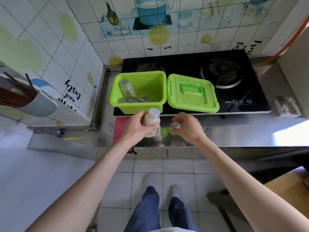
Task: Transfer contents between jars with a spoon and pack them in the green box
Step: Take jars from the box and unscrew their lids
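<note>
We grip the shaker jar [151, 121] in our left hand [138, 127] (sifter top bare), our right hand [188, 128] pinching its metal cap [174, 126]; any tilt could sprinkle contents.

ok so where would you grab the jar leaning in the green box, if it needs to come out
Probably take the leaning jar by its neck, just under the silver cap, coming down from above. The green box walls close off its sides, three jars crowd its foot, and only the capped end points up.
</note>
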### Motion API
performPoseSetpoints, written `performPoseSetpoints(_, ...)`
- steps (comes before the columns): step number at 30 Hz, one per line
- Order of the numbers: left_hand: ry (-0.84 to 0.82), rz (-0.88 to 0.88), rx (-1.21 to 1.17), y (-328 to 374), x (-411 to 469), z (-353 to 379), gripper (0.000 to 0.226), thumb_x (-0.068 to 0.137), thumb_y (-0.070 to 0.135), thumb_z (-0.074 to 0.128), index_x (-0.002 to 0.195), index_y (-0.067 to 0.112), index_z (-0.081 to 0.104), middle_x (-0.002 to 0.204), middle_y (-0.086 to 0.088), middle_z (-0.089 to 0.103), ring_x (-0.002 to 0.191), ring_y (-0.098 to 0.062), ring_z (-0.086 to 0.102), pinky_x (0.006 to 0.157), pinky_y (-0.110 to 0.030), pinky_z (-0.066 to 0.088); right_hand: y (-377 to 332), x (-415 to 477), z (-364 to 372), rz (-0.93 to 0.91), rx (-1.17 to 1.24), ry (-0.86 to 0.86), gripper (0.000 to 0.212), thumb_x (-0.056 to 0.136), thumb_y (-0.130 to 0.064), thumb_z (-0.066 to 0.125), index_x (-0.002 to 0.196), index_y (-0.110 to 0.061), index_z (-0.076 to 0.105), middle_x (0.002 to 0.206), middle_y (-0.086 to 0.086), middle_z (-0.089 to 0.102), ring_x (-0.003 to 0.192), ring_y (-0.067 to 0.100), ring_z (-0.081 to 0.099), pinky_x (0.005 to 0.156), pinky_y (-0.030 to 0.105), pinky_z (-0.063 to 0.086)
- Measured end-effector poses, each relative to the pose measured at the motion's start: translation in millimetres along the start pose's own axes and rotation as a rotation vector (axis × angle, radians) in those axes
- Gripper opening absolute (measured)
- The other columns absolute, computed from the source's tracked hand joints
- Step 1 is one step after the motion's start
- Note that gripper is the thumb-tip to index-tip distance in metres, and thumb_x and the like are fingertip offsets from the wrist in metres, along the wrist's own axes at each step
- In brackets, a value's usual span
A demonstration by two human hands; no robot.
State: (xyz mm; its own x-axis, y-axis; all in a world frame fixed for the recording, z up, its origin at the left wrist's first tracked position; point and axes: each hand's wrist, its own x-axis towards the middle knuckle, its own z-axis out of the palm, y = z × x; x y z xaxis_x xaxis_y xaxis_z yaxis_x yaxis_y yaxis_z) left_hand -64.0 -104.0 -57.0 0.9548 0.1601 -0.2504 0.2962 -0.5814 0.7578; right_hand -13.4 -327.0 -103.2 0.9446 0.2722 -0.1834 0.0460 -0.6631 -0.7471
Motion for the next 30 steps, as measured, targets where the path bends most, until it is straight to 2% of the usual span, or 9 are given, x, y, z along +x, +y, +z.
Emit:
performPoseSetpoints(2,-0.007,-0.009,0.005,-5.8,-1.3,2.3,0.055,0.073,0.044,0.092,0.119,0.029,0.065,0.111,0.02,0.068,0.103,0.005,0.061,0.084,-0.021,0.05,8.2,2.0,12.6,0.027,-0.05,0.021,0.036,0.078,-0.025,0.078,0.111,-0.027,0.065,0.1,-0.02,0.066,0.104,0.018,0.059,0.077,0.035,0.052)
performPoseSetpoints(5,-0.012,-0.01,-0.007,-12.3,-3.5,3.0,0.051,0.074,0.039,0.093,0.116,0.032,0.065,0.108,0.024,0.067,0.103,0.008,0.061,0.08,-0.015,0.047,18.4,8.7,32.6,0.082,-0.145,0.029,0.035,0.084,-0.025,0.069,0.117,-0.028,0.06,0.114,-0.015,0.067,0.109,0.018,0.057,0.072,0.031,0.044)
performPoseSetpoints(9,-0.025,-0.034,-0.041,-23.9,-3.8,2.2,0.047,0.075,0.033,0.093,0.114,0.029,0.067,0.11,0.017,0.072,0.1,0.003,0.066,0.082,-0.018,0.051,28.1,21.4,54.2,0.103,-0.237,0.015,0.037,0.087,-0.018,0.065,0.122,-0.025,0.058,0.12,-0.006,0.066,0.113,0.023,0.056,0.073,0.03,0.039)
performPoseSetpoints(12,-0.028,-0.046,-0.033,-31.7,-3.9,2.6,0.045,0.075,0.035,0.093,0.111,0.026,0.067,0.108,0.014,0.073,0.1,-0.001,0.067,0.083,-0.021,0.053,32.7,32.1,67.2,0.084,-0.302,0.006,0.044,0.084,-0.021,0.072,0.125,-0.023,0.057,0.121,-0.003,0.064,0.115,0.023,0.055,0.073,0.029,0.042)
performPoseSetpoints(18,-0.042,-0.085,-0.038,-47.8,-3.5,6.5,0.049,0.076,0.039,0.092,0.115,0.029,0.065,0.106,0.016,0.073,0.097,0.002,0.068,0.085,-0.025,0.056,43.7,56.7,86.3,0.097,-0.37,0.009,0.049,0.082,-0.025,0.077,0.126,-0.02,0.056,0.123,0.002,0.059,0.117,0.025,0.053,0.077,0.032,0.046)
performPoseSetpoints(24,-0.032,-0.096,-0.046,-54.6,-1.4,7.9,0.046,0.076,0.036,0.092,0.113,0.03,0.066,0.103,0.016,0.074,0.092,0.008,0.067,0.079,-0.017,0.053,58.7,65.6,95.3,0.128,-0.407,0.004,0.049,0.084,-0.027,0.079,0.127,-0.019,0.056,0.123,0.005,0.057,0.119,0.027,0.052,0.083,0.039,0.052)
performPoseSetpoints(30,-0.02,-0.113,-0.063,-57.9,-1.9,10.3,0.046,0.075,0.034,0.093,0.112,0.029,0.067,0.103,0.015,0.075,0.093,0.003,0.069,0.083,-0.024,0.056,65.9,69.1,99.0,0.126,-0.381,-0.004,0.051,0.084,-0.025,0.08,0.128,-0.016,0.057,0.126,0.008,0.056,0.119,0.029,0.053,0.088,0.04,0.052)
